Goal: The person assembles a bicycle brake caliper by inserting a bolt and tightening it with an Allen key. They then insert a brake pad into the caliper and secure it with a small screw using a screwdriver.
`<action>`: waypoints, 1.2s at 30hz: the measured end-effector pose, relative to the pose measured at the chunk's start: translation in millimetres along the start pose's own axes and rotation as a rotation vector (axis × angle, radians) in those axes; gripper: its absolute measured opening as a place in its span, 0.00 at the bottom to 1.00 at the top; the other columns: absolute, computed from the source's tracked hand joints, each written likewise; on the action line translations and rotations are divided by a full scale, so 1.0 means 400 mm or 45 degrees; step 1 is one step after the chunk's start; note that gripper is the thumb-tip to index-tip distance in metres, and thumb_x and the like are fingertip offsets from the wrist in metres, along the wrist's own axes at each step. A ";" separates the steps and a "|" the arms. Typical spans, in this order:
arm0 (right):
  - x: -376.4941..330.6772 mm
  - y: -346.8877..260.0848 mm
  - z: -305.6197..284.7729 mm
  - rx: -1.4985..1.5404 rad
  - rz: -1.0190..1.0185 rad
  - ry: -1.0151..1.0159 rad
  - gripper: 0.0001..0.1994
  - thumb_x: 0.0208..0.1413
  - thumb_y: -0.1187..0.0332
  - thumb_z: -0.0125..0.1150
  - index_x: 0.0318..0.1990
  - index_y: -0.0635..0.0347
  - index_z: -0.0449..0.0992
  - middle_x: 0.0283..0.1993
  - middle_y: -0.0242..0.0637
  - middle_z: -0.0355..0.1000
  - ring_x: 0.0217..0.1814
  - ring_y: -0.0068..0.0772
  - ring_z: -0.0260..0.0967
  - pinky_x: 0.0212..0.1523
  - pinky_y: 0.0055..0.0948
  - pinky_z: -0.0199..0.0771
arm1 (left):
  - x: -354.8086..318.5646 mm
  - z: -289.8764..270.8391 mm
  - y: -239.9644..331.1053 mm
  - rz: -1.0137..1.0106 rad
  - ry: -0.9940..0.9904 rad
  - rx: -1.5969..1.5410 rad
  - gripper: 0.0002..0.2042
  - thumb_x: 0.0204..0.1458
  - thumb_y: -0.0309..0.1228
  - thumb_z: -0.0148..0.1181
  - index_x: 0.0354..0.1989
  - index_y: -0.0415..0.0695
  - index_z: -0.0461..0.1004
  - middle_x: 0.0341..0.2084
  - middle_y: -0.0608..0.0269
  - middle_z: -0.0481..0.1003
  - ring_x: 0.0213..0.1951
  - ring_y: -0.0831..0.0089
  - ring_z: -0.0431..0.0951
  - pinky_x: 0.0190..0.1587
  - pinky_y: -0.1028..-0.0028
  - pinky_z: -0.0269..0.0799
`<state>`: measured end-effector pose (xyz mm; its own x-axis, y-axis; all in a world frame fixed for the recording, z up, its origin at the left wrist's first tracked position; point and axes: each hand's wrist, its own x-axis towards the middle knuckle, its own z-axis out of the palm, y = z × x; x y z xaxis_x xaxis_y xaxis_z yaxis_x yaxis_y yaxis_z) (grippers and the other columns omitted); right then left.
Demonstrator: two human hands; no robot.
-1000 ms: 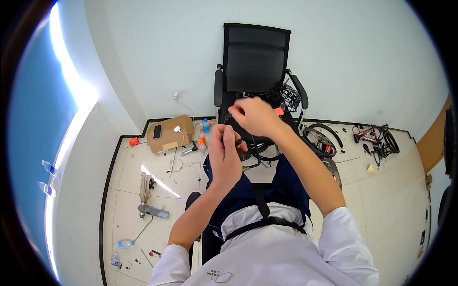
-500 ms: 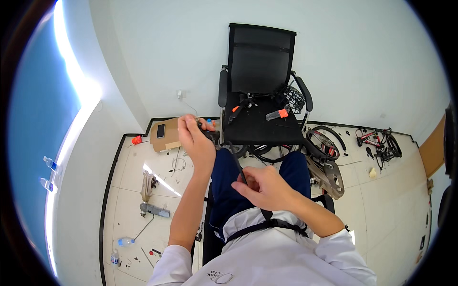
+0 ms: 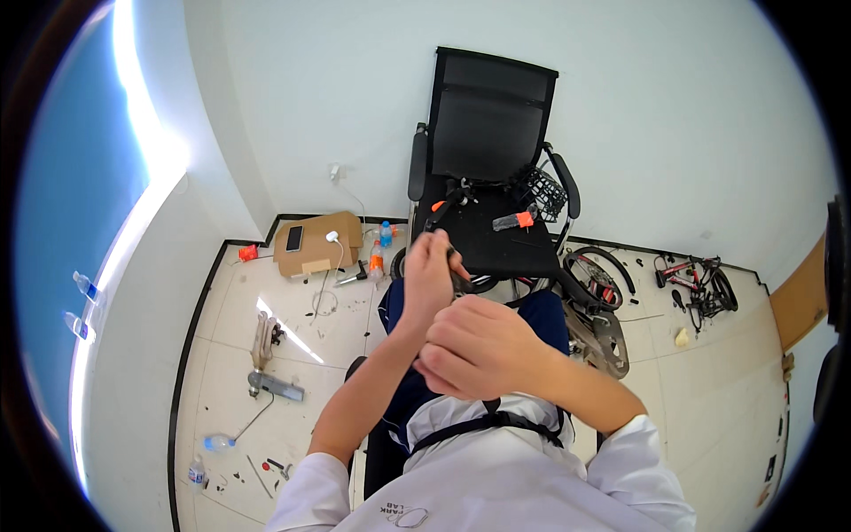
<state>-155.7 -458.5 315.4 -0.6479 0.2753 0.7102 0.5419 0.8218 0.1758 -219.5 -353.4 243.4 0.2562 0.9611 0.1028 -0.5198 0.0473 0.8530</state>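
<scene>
My left hand [image 3: 432, 277] is closed over my lap, at the front edge of the black chair [image 3: 496, 133]. Its fingers wrap a slim dark part [image 3: 461, 283], which shows only in a small piece between the hands. Just below and to the right, my right hand [image 3: 483, 348] is curled shut, knuckles up, close against the left. Whatever its fingers hold is hidden beneath them. On the seat beyond lie a black tool-like piece, a grey pouch with orange ends [image 3: 514, 220] and a black wire basket [image 3: 542, 192].
Left on the tiled floor are a cardboard sheet [image 3: 315, 257] with a phone [image 3: 294, 238], an orange-labelled bottle [image 3: 377, 262], a metal fork-shaped part [image 3: 261, 341] and small scattered parts. A bicycle wheel [image 3: 596, 279] and red bike parts [image 3: 691, 273] lie at right.
My left hand has moved right, toward the middle, and my right hand has risen to meet it. The long black strip between them is now mostly hidden. The view has shifted slightly.
</scene>
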 end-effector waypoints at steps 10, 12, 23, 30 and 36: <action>0.043 0.293 0.042 0.665 0.861 -0.195 0.15 0.60 0.64 0.50 0.23 0.63 0.70 0.16 0.36 0.64 0.18 0.30 0.64 0.24 0.28 0.65 | -0.031 0.010 -0.019 0.096 -0.155 0.088 0.12 0.66 0.35 0.41 0.33 0.40 0.64 0.21 0.69 0.63 0.24 0.81 0.70 0.28 0.78 0.69; -0.045 0.369 0.076 0.742 1.138 -0.273 0.17 0.61 0.64 0.49 0.21 0.63 0.69 0.16 0.33 0.64 0.17 0.23 0.61 0.22 0.25 0.62 | -0.034 0.023 -0.001 0.118 -0.115 0.146 0.13 0.66 0.37 0.42 0.32 0.42 0.63 0.20 0.68 0.63 0.20 0.79 0.68 0.27 0.79 0.67; -0.183 0.092 0.131 0.766 1.399 -0.038 0.22 0.66 0.56 0.42 0.24 0.63 0.66 0.16 0.29 0.62 0.15 0.22 0.61 0.18 0.25 0.60 | 0.021 -0.064 0.115 0.424 0.268 -0.047 0.14 0.66 0.36 0.42 0.30 0.41 0.62 0.19 0.67 0.64 0.20 0.80 0.67 0.27 0.79 0.66; -0.081 -0.014 -0.010 1.282 1.653 -0.514 0.14 0.59 0.62 0.59 0.31 0.66 0.68 0.17 0.36 0.69 0.14 0.22 0.66 0.17 0.24 0.62 | 0.054 -0.078 0.072 0.543 0.351 0.050 0.14 0.66 0.36 0.39 0.31 0.40 0.62 0.19 0.67 0.63 0.20 0.79 0.68 0.28 0.78 0.67; -0.005 -0.024 -0.070 1.988 1.787 -0.266 0.09 0.53 0.72 0.62 0.33 0.66 0.67 0.17 0.33 0.68 0.15 0.23 0.69 0.14 0.22 0.64 | 0.023 -0.035 0.058 0.629 0.280 0.266 0.13 0.66 0.35 0.39 0.32 0.40 0.63 0.18 0.67 0.64 0.20 0.80 0.69 0.27 0.79 0.67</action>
<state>-144.5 -480.9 331.5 -0.3995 0.8789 -0.2608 -0.1147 -0.3302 -0.9369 -240.7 -339.7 256.8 -0.1629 0.8906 0.4246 -0.3572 -0.4544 0.8161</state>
